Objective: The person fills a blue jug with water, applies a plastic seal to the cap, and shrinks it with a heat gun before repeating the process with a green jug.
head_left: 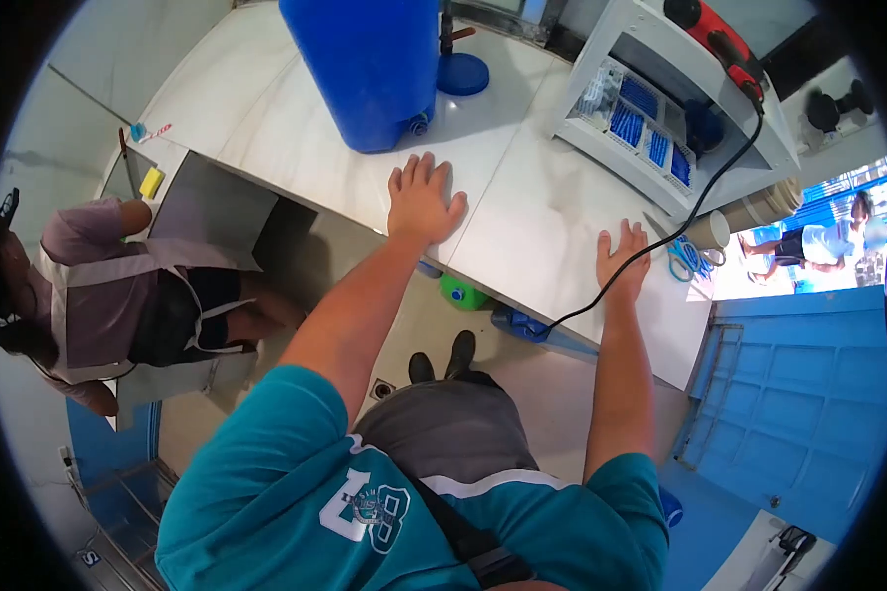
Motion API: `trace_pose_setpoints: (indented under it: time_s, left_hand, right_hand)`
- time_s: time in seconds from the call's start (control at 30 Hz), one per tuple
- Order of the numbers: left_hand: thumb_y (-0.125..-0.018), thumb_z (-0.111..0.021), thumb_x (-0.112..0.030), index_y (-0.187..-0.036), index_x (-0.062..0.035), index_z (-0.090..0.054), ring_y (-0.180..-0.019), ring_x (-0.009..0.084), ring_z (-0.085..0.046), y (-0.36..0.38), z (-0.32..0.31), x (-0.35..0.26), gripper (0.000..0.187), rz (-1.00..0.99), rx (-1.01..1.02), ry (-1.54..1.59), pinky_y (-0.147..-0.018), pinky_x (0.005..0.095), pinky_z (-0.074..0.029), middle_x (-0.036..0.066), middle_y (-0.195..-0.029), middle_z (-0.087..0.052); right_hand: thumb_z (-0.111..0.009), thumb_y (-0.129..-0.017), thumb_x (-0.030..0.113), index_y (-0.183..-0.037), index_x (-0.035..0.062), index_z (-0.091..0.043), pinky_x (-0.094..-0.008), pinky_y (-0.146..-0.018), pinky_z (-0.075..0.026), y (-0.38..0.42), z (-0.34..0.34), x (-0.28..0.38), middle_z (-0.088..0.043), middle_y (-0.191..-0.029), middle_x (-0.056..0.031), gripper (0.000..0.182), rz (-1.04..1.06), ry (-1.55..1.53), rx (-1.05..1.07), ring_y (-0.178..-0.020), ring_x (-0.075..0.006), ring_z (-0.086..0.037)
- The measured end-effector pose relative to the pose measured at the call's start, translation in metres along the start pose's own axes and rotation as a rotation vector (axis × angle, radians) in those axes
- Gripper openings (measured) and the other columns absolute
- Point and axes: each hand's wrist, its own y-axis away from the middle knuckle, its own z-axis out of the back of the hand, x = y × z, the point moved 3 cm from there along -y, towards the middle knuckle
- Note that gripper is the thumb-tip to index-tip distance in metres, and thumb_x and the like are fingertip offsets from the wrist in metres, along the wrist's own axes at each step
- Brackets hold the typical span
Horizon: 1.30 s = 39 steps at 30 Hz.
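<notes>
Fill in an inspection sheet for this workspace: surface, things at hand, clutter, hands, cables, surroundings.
Surface: white counter, smooth and pale.
Things at hand: blue container near the left hand; blue-handled scissors near the right hand.
Clutter: round blue piece; shelf unit holding blue items in trays.
Hands: both open, palms down at the counter, holding nothing.
Cables: black cord crosses in front of the right hand; contact unclear.
Surroundings: another person in an apron at left; blue door at right.
</notes>
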Motion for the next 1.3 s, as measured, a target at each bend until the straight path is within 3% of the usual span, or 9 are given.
trace_pose_setpoints:
  time_s: [0.23, 0.6, 0.8, 0.97, 1.03, 1.13, 1.3]
  left_hand:
    - [-0.090, -0.058, -0.044, -0.145, -0.0106, -0.051, -0.151, 0.0349, -0.025, 0.000, 0.002, -0.006, 0.065, -0.004, 0.025, -0.038, -0.123, 0.0538, -0.013, 0.017, -0.158, -0.037]
    - [-0.090, -0.059, -0.044, -0.146, -0.0123, -0.050, -0.150, 0.0330, -0.027, 0.000, -0.006, -0.008, 0.065, -0.014, 0.016, -0.099, -0.123, 0.0527, -0.015, 0.015, -0.157, -0.040]
    - [-0.091, -0.058, -0.045, -0.147, -0.0128, -0.049, -0.151, 0.0330, -0.026, 0.002, -0.008, -0.010, 0.065, -0.013, 0.011, -0.125, -0.123, 0.0522, -0.014, 0.015, -0.159, -0.038]
    - [-0.092, -0.057, -0.045, -0.146, -0.0118, -0.050, -0.151, 0.0330, -0.028, 0.006, -0.009, -0.008, 0.064, -0.014, 0.010, -0.122, -0.123, 0.0517, -0.016, 0.015, -0.158, -0.040]
    - [-0.093, -0.059, -0.042, -0.142, -0.0101, -0.054, -0.147, 0.0344, -0.034, 0.007, -0.008, -0.008, 0.059, -0.050, -0.061, -0.113, -0.121, 0.0515, -0.023, 0.015, -0.155, -0.044]
    - [-0.092, -0.060, -0.041, -0.139, -0.0094, -0.057, -0.145, 0.0346, -0.036, 0.007, -0.007, -0.006, 0.057, -0.058, -0.080, -0.082, -0.119, 0.0512, -0.025, 0.015, -0.153, -0.046]
    - [-0.092, -0.058, -0.043, -0.140, -0.0104, -0.057, -0.147, 0.0327, -0.033, 0.005, -0.008, -0.004, 0.058, -0.036, -0.044, -0.079, -0.121, 0.0492, -0.021, 0.014, -0.155, -0.044]
  right_hand:
    - [-0.049, -0.099, 0.050, -0.148, 0.0054, -0.048, -0.0489, -0.121, -0.022, 0.002, 0.012, 0.001, -0.042, -0.156, -0.0197, 0.066, -0.052, -0.064, 0.095, -0.148, -0.0340, -0.032]
    - [-0.058, -0.092, 0.049, -0.141, 0.0062, -0.052, -0.0523, -0.118, -0.025, 0.000, 0.000, -0.009, -0.043, -0.153, -0.0178, 0.066, -0.062, -0.103, 0.025, -0.145, -0.0359, -0.033]
    - [-0.060, -0.090, 0.049, -0.127, 0.0069, -0.058, -0.0531, -0.110, -0.029, -0.011, 0.006, -0.013, -0.050, -0.141, -0.0162, 0.056, -0.060, -0.127, -0.031, -0.131, -0.0355, -0.042]
    - [-0.059, -0.091, 0.051, -0.128, 0.0057, -0.057, -0.0527, -0.113, -0.026, -0.007, 0.013, -0.012, -0.049, -0.141, -0.0163, 0.058, -0.078, -0.171, -0.025, -0.133, -0.0365, -0.039]
    - [-0.059, -0.091, 0.051, -0.129, 0.0053, -0.056, -0.0527, -0.113, -0.026, -0.005, 0.008, -0.013, -0.048, -0.141, -0.0167, 0.060, -0.078, -0.171, -0.046, -0.134, -0.0367, -0.039]
    - [-0.059, -0.092, 0.051, -0.134, 0.0045, -0.054, -0.0528, -0.115, -0.024, -0.004, 0.007, -0.013, -0.047, -0.143, -0.0180, 0.063, -0.090, -0.171, -0.065, -0.135, -0.0375, -0.037]
    - [-0.055, -0.094, 0.051, -0.144, 0.0036, -0.048, -0.0518, -0.120, -0.019, -0.002, 0.011, -0.014, -0.041, -0.152, -0.0210, 0.070, -0.127, -0.155, -0.016, -0.144, -0.0389, -0.031]
